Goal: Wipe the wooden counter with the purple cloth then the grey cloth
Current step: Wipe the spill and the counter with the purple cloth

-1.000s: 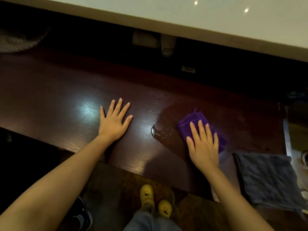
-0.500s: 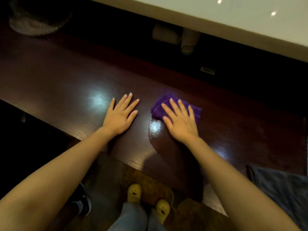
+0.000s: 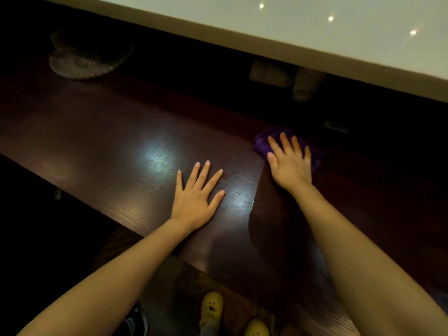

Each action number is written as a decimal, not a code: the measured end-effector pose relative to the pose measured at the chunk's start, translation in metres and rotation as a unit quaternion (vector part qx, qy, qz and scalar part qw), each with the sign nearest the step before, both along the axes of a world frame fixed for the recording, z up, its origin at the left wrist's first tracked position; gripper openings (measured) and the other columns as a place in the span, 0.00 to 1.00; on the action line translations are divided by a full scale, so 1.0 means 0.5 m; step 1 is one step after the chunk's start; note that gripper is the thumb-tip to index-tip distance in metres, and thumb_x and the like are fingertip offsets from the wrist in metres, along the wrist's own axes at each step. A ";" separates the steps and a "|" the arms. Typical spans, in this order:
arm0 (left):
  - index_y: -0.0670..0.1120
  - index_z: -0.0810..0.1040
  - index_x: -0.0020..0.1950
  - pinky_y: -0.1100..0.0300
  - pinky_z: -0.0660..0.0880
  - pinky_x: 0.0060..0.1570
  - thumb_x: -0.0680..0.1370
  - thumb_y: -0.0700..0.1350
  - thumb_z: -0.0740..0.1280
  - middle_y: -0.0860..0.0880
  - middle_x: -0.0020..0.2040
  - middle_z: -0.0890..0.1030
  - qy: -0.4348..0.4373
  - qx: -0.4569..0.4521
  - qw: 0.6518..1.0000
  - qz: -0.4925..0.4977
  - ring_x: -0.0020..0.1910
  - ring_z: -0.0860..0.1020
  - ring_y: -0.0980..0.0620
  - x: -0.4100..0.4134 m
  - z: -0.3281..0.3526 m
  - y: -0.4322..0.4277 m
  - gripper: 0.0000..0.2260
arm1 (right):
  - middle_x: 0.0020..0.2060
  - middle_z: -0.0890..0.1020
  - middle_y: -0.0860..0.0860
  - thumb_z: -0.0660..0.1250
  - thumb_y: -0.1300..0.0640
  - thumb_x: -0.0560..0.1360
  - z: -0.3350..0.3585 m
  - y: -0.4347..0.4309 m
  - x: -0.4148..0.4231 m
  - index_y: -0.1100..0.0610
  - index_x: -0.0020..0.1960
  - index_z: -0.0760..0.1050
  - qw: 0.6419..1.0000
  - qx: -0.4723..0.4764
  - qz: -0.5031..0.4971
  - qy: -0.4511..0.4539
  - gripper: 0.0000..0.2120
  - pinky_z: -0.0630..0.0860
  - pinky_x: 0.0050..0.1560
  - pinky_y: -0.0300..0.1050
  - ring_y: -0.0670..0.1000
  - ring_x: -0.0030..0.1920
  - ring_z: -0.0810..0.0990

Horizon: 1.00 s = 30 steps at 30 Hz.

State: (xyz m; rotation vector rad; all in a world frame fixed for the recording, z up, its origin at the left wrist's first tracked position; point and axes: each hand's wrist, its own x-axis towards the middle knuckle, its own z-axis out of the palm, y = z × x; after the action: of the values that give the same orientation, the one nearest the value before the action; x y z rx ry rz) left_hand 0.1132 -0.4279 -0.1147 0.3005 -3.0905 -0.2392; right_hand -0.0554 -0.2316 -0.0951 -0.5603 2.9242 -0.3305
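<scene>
Purple cloth (image 3: pixel 263 141) lies bunched on the wooden counter (image 3: pixel 101 141), toward the far edge and right of centre. The right hand (image 3: pixel 289 162) rests flat on top of it, palm down, fingers extended and slightly spread — pressing on the cloth rather than closed around it. Cloth edges show past the fingertips on the far side and at the right of the hand.

The left hand (image 3: pixel 196 197) lies flat on bare wood to the left of the right hand and nearer the front edge, fingers splayed wide, holding nothing. The two hands are apart, not touching.

Between them a darker band (image 3: pixel 269 226) runs from the cloth back toward the near edge, bounded on its left by a thin bright line (the sheen suggests a wet film, though this cannot be confirmed). Two pale light reflections sit on the wood left of that line.

A round, ribbed, blurred object (image 3: pixel 82 61) rests at the far left of the counter. A pale surface (image 3: pixel 315 27) spans the far side — small light spots reflect on it. Yellow shoes (image 3: pixel 212 307) show on the floor below the near edge.
</scene>
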 end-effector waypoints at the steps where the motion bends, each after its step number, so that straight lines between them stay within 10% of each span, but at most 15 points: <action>1: 0.61 0.50 0.74 0.39 0.44 0.72 0.77 0.64 0.44 0.52 0.77 0.51 0.001 0.003 1.000 -0.005 0.75 0.43 0.53 0.000 0.000 -0.003 0.25 | 0.77 0.52 0.48 0.48 0.44 0.79 -0.001 -0.008 0.028 0.42 0.74 0.52 1.000 -0.001 0.023 0.001 0.23 0.43 0.73 0.60 0.54 0.77 0.48; 12: 0.60 0.51 0.74 0.40 0.44 0.71 0.76 0.63 0.44 0.52 0.77 0.54 0.001 -0.009 0.999 0.033 0.75 0.47 0.52 0.060 0.004 -0.114 0.26 | 0.75 0.61 0.47 0.52 0.39 0.76 -0.010 0.020 0.395 0.40 0.73 0.55 0.986 0.011 0.166 0.016 0.26 0.51 0.71 0.59 0.54 0.75 0.56; 30: 0.59 0.52 0.74 0.41 0.44 0.73 0.77 0.63 0.46 0.52 0.77 0.53 0.011 -0.008 0.999 0.032 0.76 0.46 0.53 0.073 0.003 -0.118 0.26 | 0.77 0.53 0.50 0.48 0.45 0.79 -0.012 -0.205 -0.044 0.44 0.75 0.53 0.999 0.010 0.050 0.003 0.24 0.44 0.73 0.62 0.56 0.76 0.48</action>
State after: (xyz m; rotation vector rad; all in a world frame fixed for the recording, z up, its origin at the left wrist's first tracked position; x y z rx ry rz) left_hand 0.1496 -0.4868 -0.1131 0.3940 -3.0531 -0.2154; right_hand -0.0771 -0.3343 -0.1008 -0.7030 2.8894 -0.2869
